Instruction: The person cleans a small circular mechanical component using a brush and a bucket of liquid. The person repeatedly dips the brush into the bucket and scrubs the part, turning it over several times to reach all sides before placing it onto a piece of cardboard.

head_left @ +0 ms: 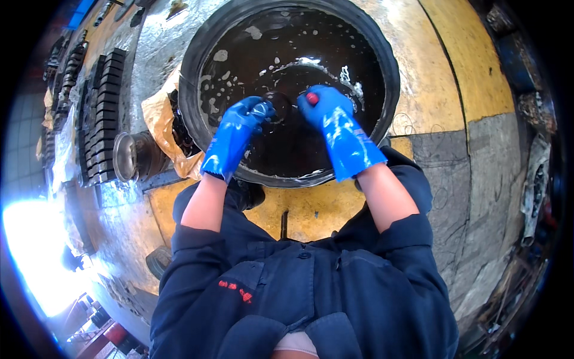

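I look down over a round black basin [391,78] full of dark liquid with pale foam flecks, sitting on a yellow and grey floor [454,66]. My left hand [242,122], in a blue glove, comes in from the near left and is closed around a small glinting piece at its fingertips, held just over the liquid near the basin's middle. Right beside it, between the two hands, sits a small dark round part [280,105]; the left fingers seem to touch its edge, though I cannot tell how firmly. My right hand [332,116], also blue-gloved, reaches in from the near right, its fingers wrapped tight around something with a red tip [312,97], which pokes out toward the dark part and lies just beside it. Both gloves are wet and streaked with foam. To the left of the basin a crumpled tan sheet [158,119] lies against its rim, with dark parts partly hidden in it. Further left a metal cylinder [128,157] lies on its side, and beyond that rows of dark blocks [104,113] run toward the far left. My dark blue sleeves [197,245] fill the near edge.
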Demonstrator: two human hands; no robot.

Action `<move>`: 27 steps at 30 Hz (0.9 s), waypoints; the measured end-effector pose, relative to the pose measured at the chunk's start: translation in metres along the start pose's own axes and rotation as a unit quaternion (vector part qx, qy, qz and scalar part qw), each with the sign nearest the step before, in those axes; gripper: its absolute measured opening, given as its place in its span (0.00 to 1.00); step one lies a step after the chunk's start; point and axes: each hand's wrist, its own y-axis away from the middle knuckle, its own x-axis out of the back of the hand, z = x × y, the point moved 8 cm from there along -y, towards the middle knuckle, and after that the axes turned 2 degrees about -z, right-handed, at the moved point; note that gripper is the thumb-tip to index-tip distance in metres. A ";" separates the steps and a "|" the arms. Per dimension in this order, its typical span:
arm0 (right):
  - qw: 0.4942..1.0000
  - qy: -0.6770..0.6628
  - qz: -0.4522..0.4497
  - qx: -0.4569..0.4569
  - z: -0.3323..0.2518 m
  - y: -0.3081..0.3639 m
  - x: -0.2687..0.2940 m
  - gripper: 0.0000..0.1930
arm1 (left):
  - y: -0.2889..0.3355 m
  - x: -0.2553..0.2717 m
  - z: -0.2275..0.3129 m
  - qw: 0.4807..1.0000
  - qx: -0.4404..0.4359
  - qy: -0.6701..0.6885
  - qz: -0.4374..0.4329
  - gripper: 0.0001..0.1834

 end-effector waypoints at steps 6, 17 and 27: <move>0.948 -0.124 0.058 0.286 -0.051 0.034 0.039 0.11 | 0.001 0.025 -0.002 0.997 0.007 0.009 0.074 0.26; 0.990 -0.108 0.013 0.087 -0.027 0.019 -0.005 0.19 | -0.010 0.001 0.001 0.979 -0.134 -0.135 0.078 0.21; 0.716 -0.663 -0.204 -0.078 -0.008 0.029 -0.056 0.16 | -0.012 0.015 -0.012 0.970 -0.161 -0.119 0.138 0.20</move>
